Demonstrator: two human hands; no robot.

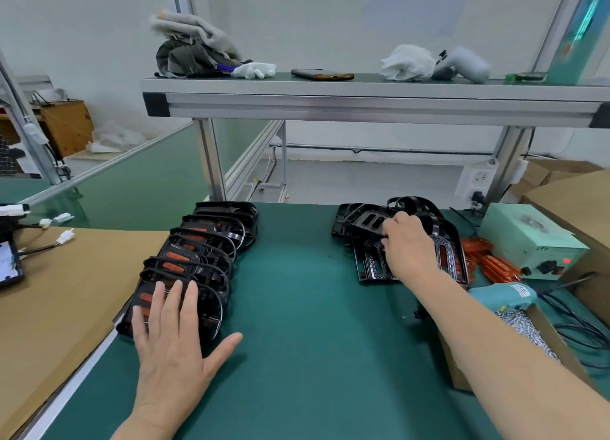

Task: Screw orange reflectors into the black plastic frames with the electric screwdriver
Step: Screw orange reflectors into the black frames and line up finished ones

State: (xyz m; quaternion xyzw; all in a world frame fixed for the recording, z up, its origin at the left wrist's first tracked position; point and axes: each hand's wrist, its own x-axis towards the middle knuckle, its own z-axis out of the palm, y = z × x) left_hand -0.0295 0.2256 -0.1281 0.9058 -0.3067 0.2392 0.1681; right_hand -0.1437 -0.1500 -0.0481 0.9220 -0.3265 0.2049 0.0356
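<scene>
Left hand (171, 337) lies flat, fingers spread, on a row of black plastic frames with orange reflectors (198, 258). Right of that row, right hand (407, 243) grips an empty black frame (363, 220); tugging could spill its pile (373, 271).

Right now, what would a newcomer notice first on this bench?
A fanned row of black plastic frames fitted with orange reflectors lies left on the green table mat, the left hand flat on the nearest. At the right, the right hand grips into a heap of bare black plastic frames, loose orange reflectors beside it.
</scene>
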